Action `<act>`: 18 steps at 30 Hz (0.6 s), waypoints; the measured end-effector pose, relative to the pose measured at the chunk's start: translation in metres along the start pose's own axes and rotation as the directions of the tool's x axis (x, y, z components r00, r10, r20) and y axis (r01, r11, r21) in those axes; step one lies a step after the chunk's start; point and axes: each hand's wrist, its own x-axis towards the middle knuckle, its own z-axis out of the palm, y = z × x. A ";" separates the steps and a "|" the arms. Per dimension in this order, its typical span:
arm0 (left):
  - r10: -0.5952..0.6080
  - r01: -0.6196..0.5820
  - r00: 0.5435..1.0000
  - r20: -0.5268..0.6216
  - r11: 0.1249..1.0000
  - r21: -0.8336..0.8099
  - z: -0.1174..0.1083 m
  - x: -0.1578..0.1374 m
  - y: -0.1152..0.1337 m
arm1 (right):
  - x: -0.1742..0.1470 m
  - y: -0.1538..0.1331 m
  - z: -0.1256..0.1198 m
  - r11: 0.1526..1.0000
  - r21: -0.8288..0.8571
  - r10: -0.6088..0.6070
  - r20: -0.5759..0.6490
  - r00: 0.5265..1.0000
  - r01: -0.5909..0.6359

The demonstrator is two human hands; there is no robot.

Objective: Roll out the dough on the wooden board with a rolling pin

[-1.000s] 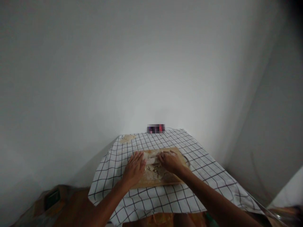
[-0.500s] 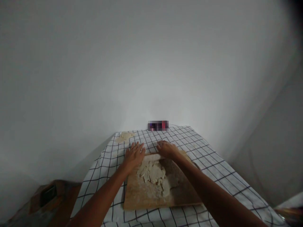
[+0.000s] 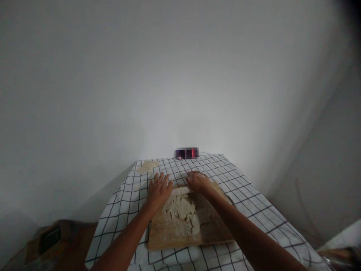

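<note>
A pale rolling pin (image 3: 181, 191) lies crosswise near the far edge of a wooden board (image 3: 166, 239). At its left end is my left hand (image 3: 160, 188), palm down with the fingers spread and stretched forward. My right hand (image 3: 199, 181) is closed over the right end, its fingers bent; the pin's tips are hidden under both hands. Just on the near side of the pin, a flattened, ragged sheet of dough (image 3: 182, 209) with cracked edges lies on the floury board.
A checked cloth (image 3: 118, 222) covers the table. Another flat piece of dough (image 3: 148, 166) lies at the far left corner. A blurred-out dark and red object (image 3: 187, 153) stands against the wall. A brown box-like thing (image 3: 49, 241) is low on the left.
The rolling pin and both hands keep nearly the same place on the board. The view has shifted slightly, and the far table edge sits a little lower.
</note>
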 end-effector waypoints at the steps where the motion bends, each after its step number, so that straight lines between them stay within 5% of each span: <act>1: -0.001 0.001 1.000 -0.013 1.000 0.020 -0.003 -0.008 0.005 | -0.009 -0.001 0.001 1.000 -0.010 -0.007 -0.014 1.000 0.006; 10: 0.183 -0.185 0.983 -0.027 0.979 -0.091 -0.048 -0.068 0.028 | -0.080 -0.005 0.006 0.997 0.029 -0.060 -0.146 0.987 0.065; 18: 0.296 -0.284 0.955 0.012 0.926 -0.248 -0.071 -0.071 0.030 | -0.106 -0.005 -0.028 0.976 0.152 -0.154 -0.010 0.988 0.153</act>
